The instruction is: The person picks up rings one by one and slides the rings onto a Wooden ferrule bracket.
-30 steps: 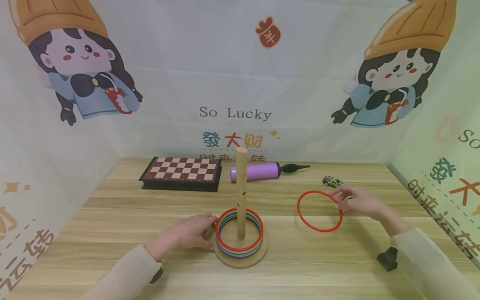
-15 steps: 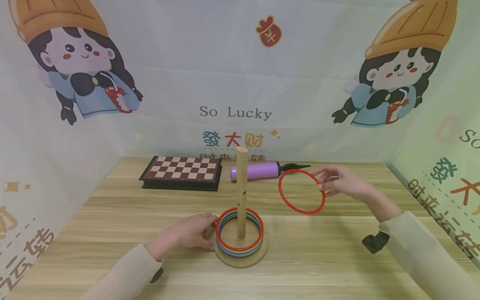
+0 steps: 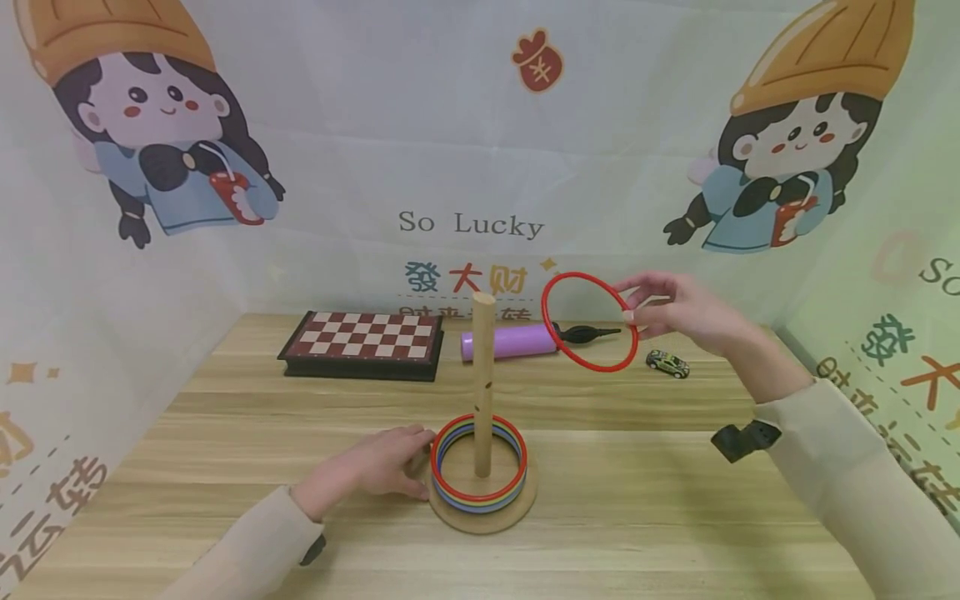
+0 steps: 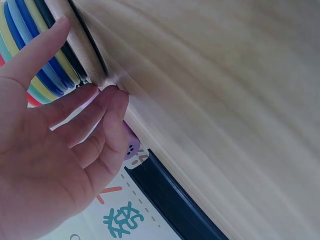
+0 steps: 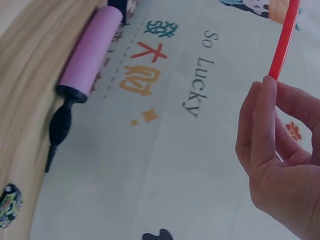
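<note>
My right hand (image 3: 678, 312) pinches a red ring (image 3: 590, 369) between thumb and fingertips, raised above the table near the back wall. In the right wrist view, only a red stretch of the ring (image 5: 284, 45) shows above the fingers. A wooden ring-toss stand has an upright peg (image 3: 483, 375) and a round base (image 3: 483, 522). Several coloured rings (image 3: 517, 483) lie stacked around the peg, a red one on top. My left hand (image 3: 378, 465) rests against the left side of the base, fingers relaxed. The left wrist view shows its thumb and fingertips at the base edge (image 4: 82, 50).
At the back left lies a checkered board box (image 3: 363, 342). A purple hand pump (image 3: 513, 342) with a black nozzle is behind the peg. A small toy car (image 3: 667, 364) stands on the right of the wooden table (image 3: 600, 533). Printed cloth walls (image 3: 480, 167) surround the table.
My right hand has lifted the red ring from low over the table, up and somewhat left, and the ring now overlaps the pump's nozzle. The left hand and stand have stayed put.
</note>
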The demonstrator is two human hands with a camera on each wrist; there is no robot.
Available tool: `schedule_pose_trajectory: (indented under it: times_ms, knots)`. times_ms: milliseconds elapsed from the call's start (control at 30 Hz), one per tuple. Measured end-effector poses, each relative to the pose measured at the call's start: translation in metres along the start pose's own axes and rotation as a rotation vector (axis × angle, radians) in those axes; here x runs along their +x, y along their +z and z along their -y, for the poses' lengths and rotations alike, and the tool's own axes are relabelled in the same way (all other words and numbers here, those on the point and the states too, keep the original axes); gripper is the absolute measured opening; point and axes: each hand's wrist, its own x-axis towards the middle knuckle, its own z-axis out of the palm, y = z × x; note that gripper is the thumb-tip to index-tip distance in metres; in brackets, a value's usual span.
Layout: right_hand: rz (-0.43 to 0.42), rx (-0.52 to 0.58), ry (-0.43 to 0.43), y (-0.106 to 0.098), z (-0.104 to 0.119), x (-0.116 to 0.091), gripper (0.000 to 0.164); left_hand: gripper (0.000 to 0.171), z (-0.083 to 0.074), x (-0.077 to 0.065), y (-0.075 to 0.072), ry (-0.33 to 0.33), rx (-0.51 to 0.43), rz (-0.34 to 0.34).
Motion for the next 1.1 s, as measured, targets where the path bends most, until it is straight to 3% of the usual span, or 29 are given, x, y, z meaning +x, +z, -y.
schedule_pose_trajectory:
  times_ms: [233,467,700,900,1100]
  knots:
    - [-0.002,-0.014,-0.054,0.004,0.023,0.005,0.042,0.064,0.0,0.0,0.0,-0.014,-0.003,0.007]
    - [-0.023,0.012,-0.057,0.018,0.045,0.013,0.039,0.065,-0.001,-0.001,-0.001,-0.028,-0.016,0.017]
    - [0.024,0.052,-0.117,0.033,0.063,0.021,0.039,0.066,-0.001,0.0,-0.002,-0.02,-0.017,0.013]
    - [0.052,0.076,-0.145,0.049,0.071,0.028,0.038,0.066,0.0,0.0,-0.001,-0.014,-0.017,0.017]
    - [0.102,0.062,-0.123,0.063,0.066,0.034,0.037,0.066,0.0,0.001,-0.001,-0.023,-0.013,0.023]
